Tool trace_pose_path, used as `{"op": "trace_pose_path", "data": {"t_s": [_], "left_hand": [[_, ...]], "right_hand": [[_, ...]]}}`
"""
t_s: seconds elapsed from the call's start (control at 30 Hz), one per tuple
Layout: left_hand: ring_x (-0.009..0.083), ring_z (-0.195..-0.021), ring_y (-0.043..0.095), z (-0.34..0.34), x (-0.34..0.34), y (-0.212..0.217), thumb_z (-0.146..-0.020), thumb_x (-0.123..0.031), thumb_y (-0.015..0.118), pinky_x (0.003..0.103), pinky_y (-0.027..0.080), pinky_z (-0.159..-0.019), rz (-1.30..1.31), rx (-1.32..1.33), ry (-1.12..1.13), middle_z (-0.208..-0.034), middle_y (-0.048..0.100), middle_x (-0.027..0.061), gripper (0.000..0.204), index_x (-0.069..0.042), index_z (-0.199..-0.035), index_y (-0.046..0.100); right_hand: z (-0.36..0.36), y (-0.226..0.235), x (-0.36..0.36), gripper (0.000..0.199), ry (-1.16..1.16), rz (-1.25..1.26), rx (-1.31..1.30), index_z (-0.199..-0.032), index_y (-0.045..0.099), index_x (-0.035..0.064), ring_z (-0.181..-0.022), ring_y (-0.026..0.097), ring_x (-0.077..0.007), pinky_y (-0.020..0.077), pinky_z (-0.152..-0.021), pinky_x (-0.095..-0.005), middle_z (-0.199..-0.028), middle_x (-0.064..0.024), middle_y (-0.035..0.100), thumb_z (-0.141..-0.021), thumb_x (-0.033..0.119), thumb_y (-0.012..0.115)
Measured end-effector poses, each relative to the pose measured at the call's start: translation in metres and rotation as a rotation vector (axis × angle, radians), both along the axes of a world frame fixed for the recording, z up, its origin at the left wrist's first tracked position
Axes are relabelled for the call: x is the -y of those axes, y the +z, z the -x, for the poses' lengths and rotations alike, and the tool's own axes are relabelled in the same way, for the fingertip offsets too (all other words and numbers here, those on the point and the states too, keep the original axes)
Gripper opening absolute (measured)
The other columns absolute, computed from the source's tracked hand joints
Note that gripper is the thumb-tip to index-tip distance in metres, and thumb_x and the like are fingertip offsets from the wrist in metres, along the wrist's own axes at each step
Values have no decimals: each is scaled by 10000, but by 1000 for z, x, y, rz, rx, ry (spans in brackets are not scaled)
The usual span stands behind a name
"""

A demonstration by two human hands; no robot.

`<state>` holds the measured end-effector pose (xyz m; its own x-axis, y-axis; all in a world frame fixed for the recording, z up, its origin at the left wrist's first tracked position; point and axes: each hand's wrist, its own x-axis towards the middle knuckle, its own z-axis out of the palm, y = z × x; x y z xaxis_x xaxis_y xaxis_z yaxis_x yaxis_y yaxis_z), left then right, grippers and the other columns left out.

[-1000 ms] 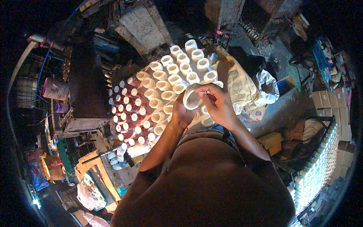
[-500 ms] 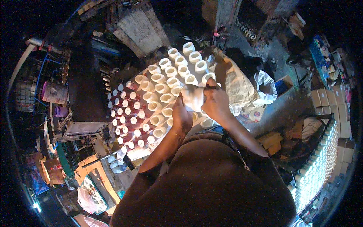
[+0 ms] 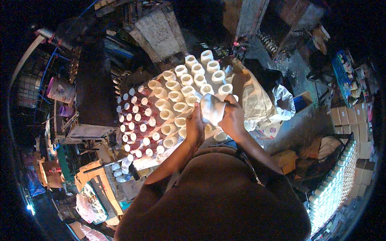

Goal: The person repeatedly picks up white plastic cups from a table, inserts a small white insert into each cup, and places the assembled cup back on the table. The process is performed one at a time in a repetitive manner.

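A whitish cup-shaped piece [image 3: 211, 110] is held up between my two hands above the table's near side. My left hand [image 3: 195, 127] is closed against its left side, thumb upward. From the other side, my right hand [image 3: 233, 120] grips the rim with curled fingers. The piece is slightly blurred, and whether a cloth is wrapped on it I cannot tell. Beyond and to the left stand rows of similar cream-coloured hollow pieces [image 3: 175, 96], their openings facing up. Past these, at the far left of the table, are several dark red cylinders [image 3: 138, 117] with white round tops.
A crumpled brown paper sack [image 3: 257, 90] lies right of the rows, beside an open white plastic bag [image 3: 284, 102]. A wooden box-like stand [image 3: 157, 34] is behind the table. Cardboard boxes [image 3: 352, 116] and a brightly lit rack of pale pieces [image 3: 331, 193] stand at the right.
The held piece looks tilted differently, and both hands have shifted slightly in the picture while keeping hold of it. The whole view has moved a little; the rows on the table appear unchanged.
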<state>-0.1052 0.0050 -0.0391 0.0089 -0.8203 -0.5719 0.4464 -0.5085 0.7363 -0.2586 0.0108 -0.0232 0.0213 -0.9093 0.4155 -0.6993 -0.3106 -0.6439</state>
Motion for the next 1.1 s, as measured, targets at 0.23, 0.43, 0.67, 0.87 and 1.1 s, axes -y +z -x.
{"op": "trace_pose_path", "data": {"t_s": [0.23, 0.43, 0.67, 0.87, 1.1], "left_hand": [[34, -758, 465, -8, 0, 12, -1110, -389, 482, 208, 359, -663, 194, 236, -148, -925, 615, -51, 472, 8, -1279, 672], [68, -868, 560, -9, 3, 17, -1119, -368, 460, 238, 450, -788, 285, 298, -214, -1016, 684, -20, 466, 9, -1309, 658], [68, -583, 321, -4, -1, 21, -1084, -455, 509, 295, 238, -544, 225, 299, -132, -634, 408, -87, 470, -154, -723, 519], [61, -614, 315, -15, -4, 0, -1081, -436, 522, 288, 241, -566, 117, 205, -206, -658, 407, -100, 446, -88, -835, 652], [56, -660, 370, -10, 0, 16, -1084, -425, 526, 264, 290, -597, 171, 243, -236, -725, 494, -92, 432, -49, -997, 721]], "right_hand": [[5, 6, -2, 311, 18, -3, 49, -965, 744, 87, -817, 627, -342, 516, -677, -459, -924, -139, 580, -661, 61, 801], [6, 2, -4, 322, 1, 32, 80, -973, 746, 84, -836, 637, -352, 522, -704, -461, -922, -146, 588, -657, 47, 794], [9, -1, -7, 284, 26, -38, 74, -906, 752, 70, -808, 650, -354, 528, -694, -456, -927, -137, 586, -629, 24, 790], [5, 1, -8, 264, -27, -9, 92, -901, 755, 66, -792, 660, -339, 526, -656, -437, -929, -132, 589, -645, 48, 817], [-2, 2, -5, 268, -62, 83, 228, -945, 776, 71, -794, 656, -326, 521, -666, -426, -942, -136, 605, -684, 93, 830]]}}
